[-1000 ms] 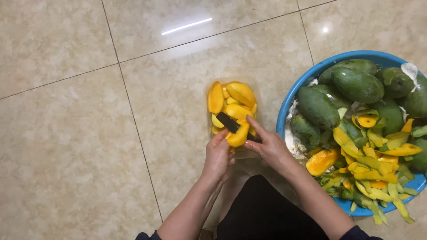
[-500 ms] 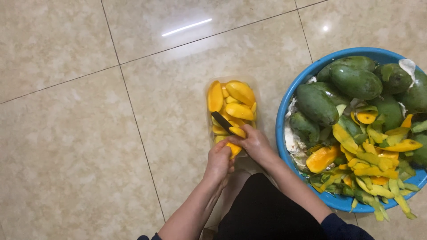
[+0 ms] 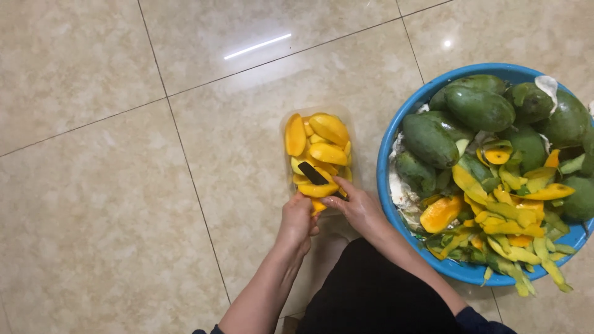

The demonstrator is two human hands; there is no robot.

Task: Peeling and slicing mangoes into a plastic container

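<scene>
Left hand point(image 3: 297, 221) closed on a peeled mango piece point(image 3: 317, 196), held at near end of clear plastic container point(image 3: 317, 158) of yellow mango slices on tiled floor point(image 3: 111, 185). Right hand point(image 3: 357, 209) grips a black-bladed knife point(image 3: 313, 174), blade lying over the slices, just above the held piece. Blue basin point(image 3: 402, 130) w/ green mangoes and peels sits just right of container.

I see the container point(image 3: 286, 127) of mango slices point(image 3: 328, 130) at centre on the floor point(image 3: 93, 185). Both hands sit at its 6 o'clock edge: left hand point(image 3: 297, 222) at 7, right hand point(image 3: 359, 210) at 5. The knife point(image 3: 313, 174) lies across the slices just beyond them. At 3 o'clock, the basin point(image 3: 405, 114) has whole mangoes point(image 3: 479, 108) at its 12 and peels point(image 3: 513, 216) at its 6.
</scene>
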